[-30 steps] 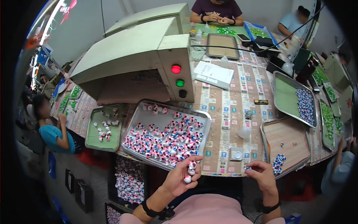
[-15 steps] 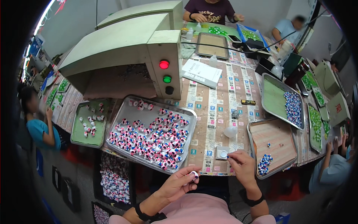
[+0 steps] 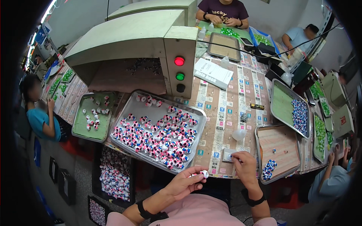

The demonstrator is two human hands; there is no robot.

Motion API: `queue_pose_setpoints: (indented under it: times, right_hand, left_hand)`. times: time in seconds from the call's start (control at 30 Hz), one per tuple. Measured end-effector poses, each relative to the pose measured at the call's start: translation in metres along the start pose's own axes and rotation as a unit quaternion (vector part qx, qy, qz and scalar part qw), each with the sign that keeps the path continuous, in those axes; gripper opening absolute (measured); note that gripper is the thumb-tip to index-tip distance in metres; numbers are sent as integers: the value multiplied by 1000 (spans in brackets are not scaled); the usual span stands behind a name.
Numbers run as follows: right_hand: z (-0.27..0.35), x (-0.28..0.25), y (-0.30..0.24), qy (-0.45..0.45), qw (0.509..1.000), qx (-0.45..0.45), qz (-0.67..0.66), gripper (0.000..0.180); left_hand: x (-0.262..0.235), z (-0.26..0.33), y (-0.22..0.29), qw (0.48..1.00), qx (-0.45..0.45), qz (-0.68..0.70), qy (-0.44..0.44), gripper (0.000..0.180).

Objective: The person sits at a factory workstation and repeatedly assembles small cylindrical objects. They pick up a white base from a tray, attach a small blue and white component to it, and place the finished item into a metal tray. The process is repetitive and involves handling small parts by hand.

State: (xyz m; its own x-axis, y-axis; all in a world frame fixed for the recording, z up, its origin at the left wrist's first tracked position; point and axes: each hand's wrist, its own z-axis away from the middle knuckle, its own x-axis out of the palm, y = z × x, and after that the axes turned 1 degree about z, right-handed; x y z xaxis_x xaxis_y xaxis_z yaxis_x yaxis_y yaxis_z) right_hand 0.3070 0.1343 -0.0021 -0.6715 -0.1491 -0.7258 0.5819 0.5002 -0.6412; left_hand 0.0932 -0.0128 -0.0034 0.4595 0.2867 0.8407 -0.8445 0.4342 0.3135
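Observation:
My left hand [image 3: 184, 183] pinches a small white figurine head [image 3: 204, 174] with pink touches, just off the table's front edge. My right hand [image 3: 246, 168] has thumb and forefinger closed on a tiny blue piece [image 3: 230, 155], held at a small pale block with a round white dish [image 3: 226, 153]. The fingers partly cover the dish. Left of my hands lies a large metal tray [image 3: 130, 109] of white, pink and blue figurine heads [image 3: 162, 141]. Beside my right hand, an orange-lined tray [image 3: 283, 141] contains small blue-and-white pieces [image 3: 269, 168].
A large machine [image 3: 124, 41] with red and green lights stands behind the big tray. A green-lined tray [image 3: 81, 126] is at left; another tray [image 3: 283, 98] with blue pieces is at right. A squeeze bottle [image 3: 239, 134] and notebook [image 3: 213, 73] lie ahead. Co-workers sit around.
My right hand has moved the blue piece slightly to the dish on the block. My left hand has shifted a little right and turned the white head. The view has shifted slightly.

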Motion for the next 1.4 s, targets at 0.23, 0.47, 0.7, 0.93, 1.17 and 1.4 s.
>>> queue_pose_setpoints:
  times: [0.23, 0.47, 0.7, 0.93, 1.17, 1.4]
  right_hand:
    - [6, -16, -30, -26, 984, 99, -144, 16]
    - [29, -16, -55, -75, 933, 138, -323, 16]
    - [34, -9, -58, -93, 930, 131, -331, 18]
    - [34, -12, -62, -120, 938, 112, -305, 14]
    - [32, -8, -59, -143, 930, 96, -325, 17]
    - [21, -17, -66, -90, 964, 46, -244, 20]
  left_hand:
    - [14, -10, -2, 1000, -6, -16, 18, 36]
    - [14, -14, -7, 999, -7, -30, 16, 35]
    - [16, -15, -10, 999, 5, -46, 19, 33]
    - [18, -9, -12, 992, 37, -106, 49, 28]
    - [16, -5, -7, 984, 28, -161, 70, 29]
    - [17, 12, 61, 892, 212, -372, 148, 24]
